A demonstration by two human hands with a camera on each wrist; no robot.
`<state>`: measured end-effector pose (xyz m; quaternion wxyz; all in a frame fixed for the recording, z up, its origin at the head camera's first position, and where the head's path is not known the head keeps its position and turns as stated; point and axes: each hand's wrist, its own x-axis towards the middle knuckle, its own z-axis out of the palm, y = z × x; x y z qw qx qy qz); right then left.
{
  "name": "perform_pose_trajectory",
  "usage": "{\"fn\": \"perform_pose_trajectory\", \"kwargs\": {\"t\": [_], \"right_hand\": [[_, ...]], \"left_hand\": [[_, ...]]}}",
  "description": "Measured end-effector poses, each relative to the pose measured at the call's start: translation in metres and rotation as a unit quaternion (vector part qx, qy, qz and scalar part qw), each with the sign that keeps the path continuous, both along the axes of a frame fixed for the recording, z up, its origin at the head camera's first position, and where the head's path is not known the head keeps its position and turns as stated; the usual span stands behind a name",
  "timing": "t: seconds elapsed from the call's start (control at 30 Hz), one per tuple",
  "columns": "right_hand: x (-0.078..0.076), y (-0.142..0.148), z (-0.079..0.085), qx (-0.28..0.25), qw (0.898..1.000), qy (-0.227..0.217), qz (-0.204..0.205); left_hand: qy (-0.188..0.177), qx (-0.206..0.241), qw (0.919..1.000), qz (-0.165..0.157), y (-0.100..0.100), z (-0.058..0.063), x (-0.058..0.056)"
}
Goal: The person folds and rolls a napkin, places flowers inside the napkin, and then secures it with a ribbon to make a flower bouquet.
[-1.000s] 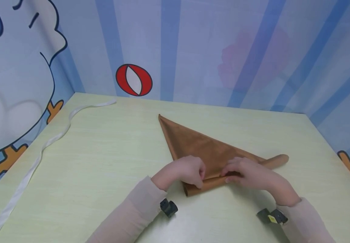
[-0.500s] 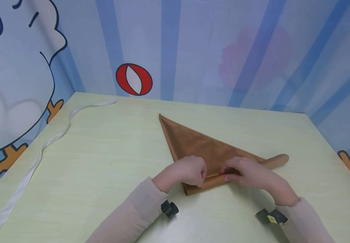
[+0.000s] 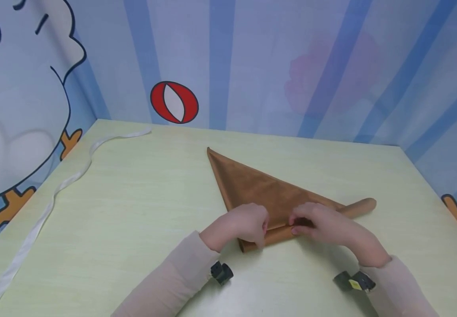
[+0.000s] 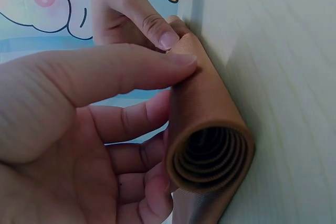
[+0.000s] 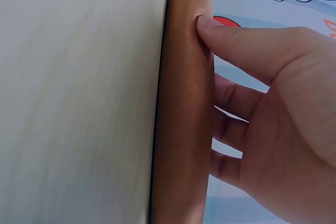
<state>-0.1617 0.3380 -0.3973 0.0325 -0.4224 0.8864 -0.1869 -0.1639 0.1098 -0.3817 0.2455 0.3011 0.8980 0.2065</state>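
Note:
A brown cloth (image 3: pixel 252 187) lies on the table, its flat part forming a triangle with one corner at the far left. Its near edge is rolled into a tube, whose end (image 4: pixel 210 156) shows several coiled layers in the left wrist view. My left hand (image 3: pixel 248 222) grips the roll near its left end, thumb on the near side and fingers behind. My right hand (image 3: pixel 323 224) holds the roll farther right, with its thumb (image 5: pixel 226 35) pressed on the surface. Past the right hand, the tube's other end (image 3: pixel 361 208) sticks out.
A long white ribbon (image 3: pixel 69 179) runs wavily along the left side of the pale table (image 3: pixel 145 193). Cartoon-printed, blue-striped walls (image 3: pixel 260 66) enclose the back and sides.
The rolled edge has shifted very slightly away from the person. My right thumb has moved a little up along with it. Both hands stay on the cloth.

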Motion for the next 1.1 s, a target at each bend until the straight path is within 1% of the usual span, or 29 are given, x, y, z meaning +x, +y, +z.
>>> {"fn": "perform_pose_trajectory", "kwargs": {"t": [0.27, 0.43, 0.63, 0.83, 1.03, 1.1], "right_hand": [[0.0002, 0.0012, -0.0006, 0.002, 1.0, 0.022, 0.005], [0.0021, 0.0008, -0.0003, 0.005, 0.999, 0.033, 0.001], [0.0035, 0.0014, 0.0011, 0.015, 1.0, 0.025, -0.009], [0.0029, 0.0003, 0.0003, 0.009, 0.999, 0.05, 0.006], [0.0045, -0.0009, 0.0032, 0.018, 0.999, 0.026, 0.012], [0.0044, -0.0012, 0.0037, 0.021, 0.999, 0.024, 0.014]], "left_hand": [[-0.021, 0.014, 0.9996, 0.014, -0.0023, -0.0001, -0.0017], [-0.021, 0.015, 0.9994, 0.022, -0.0032, 0.0011, -0.0025], [-0.021, 0.017, 0.9992, 0.031, -0.0046, 0.0005, -0.0043], [-0.016, 0.02, 0.9992, 0.029, -0.0063, 0.0001, -0.0056], [-0.024, 0.018, 0.9993, 0.024, -0.0075, 0.0018, -0.0064], [-0.026, 0.018, 0.9992, 0.022, -0.0081, 0.0026, -0.0065]]}}
